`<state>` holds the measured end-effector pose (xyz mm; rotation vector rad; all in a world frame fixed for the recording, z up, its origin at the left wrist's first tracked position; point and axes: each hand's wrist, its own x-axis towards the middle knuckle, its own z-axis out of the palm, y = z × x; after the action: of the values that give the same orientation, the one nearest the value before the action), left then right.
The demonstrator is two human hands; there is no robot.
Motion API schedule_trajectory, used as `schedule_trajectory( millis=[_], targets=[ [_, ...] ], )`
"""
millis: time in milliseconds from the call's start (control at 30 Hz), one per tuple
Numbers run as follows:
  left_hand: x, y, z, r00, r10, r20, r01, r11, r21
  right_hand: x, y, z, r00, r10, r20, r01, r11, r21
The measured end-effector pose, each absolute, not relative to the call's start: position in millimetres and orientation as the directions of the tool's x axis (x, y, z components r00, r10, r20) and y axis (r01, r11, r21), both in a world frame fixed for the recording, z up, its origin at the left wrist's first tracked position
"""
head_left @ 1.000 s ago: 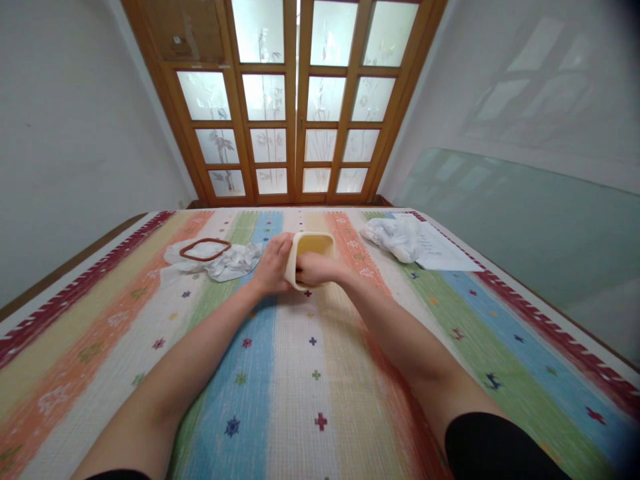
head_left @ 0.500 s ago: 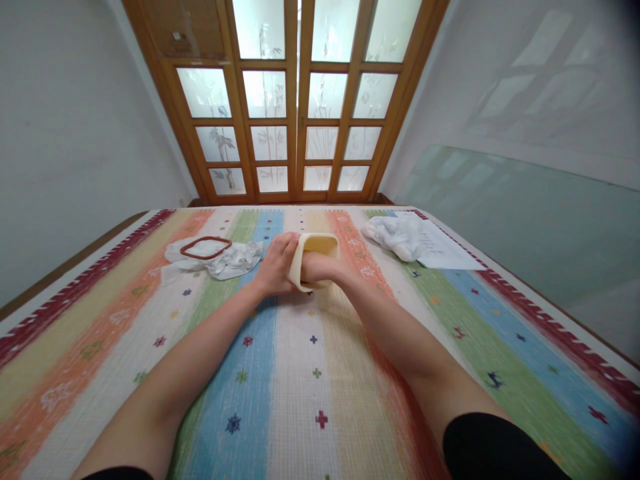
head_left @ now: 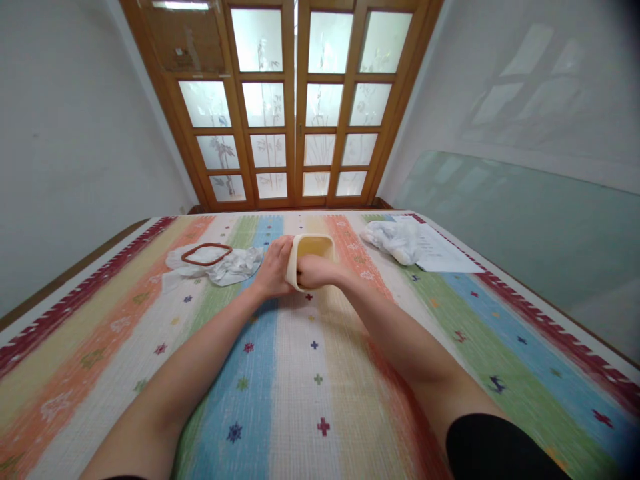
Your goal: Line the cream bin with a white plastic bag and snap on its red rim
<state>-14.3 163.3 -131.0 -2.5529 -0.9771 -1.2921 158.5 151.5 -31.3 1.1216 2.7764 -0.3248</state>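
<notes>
A cream plastic container point(head_left: 314, 247) with rounded corners is tilted up on the striped mat point(head_left: 310, 373), its open side facing me. My left hand point(head_left: 273, 268) is wrapped round its left edge. My right hand point(head_left: 314, 271) is closed on its lower front rim, fingers curled over the edge. Both arms stretch straight out in front of me. What lies inside the container, if anything, is hidden by my fingers.
A brown rubber ring point(head_left: 205, 253) lies on crumpled white plastic point(head_left: 225, 266) to the left. Another crumpled white bag point(head_left: 395, 239) and a sheet of paper point(head_left: 443, 253) lie to the right. Wooden glass-paned doors point(head_left: 295, 107) stand behind the mat; a glass pane point(head_left: 525, 220) leans at right.
Both hands keep their hold on the container, which has shifted only slightly. The view has dipped a little.
</notes>
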Motion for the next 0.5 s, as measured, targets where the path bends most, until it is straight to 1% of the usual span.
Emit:
schedule_trajectory(
  millis=[133, 200, 367, 500],
  targets=[
    [-18.7, 167.1, -131.7, 0.409, 0.503, 0.761, 0.592, -0.781, 0.198, 172.4, 146.8, -20.6, -0.793, 0.583, -0.175, 0.605, 0.788, -0.115],
    [-20.4, 168.8, -132.0, 0.397, 0.509, 0.764, 0.586, -0.781, 0.216, 177.1, 140.4, -12.3, -0.811, 0.564, -0.154, 0.58, 0.808, -0.097],
    [-23.0, 169.7, -130.5, 0.366, 0.543, 0.756, 0.568, -0.774, 0.281, 182.4, 122.1, 4.1, -0.803, 0.581, -0.132, 0.593, 0.801, -0.082],
    [-24.5, 167.8, -126.8, 0.345, 0.562, 0.751, 0.56, -0.766, 0.316, 179.4, 114.2, 6.7, -0.781, 0.617, -0.102, 0.624, 0.779, -0.067]
  ],
)
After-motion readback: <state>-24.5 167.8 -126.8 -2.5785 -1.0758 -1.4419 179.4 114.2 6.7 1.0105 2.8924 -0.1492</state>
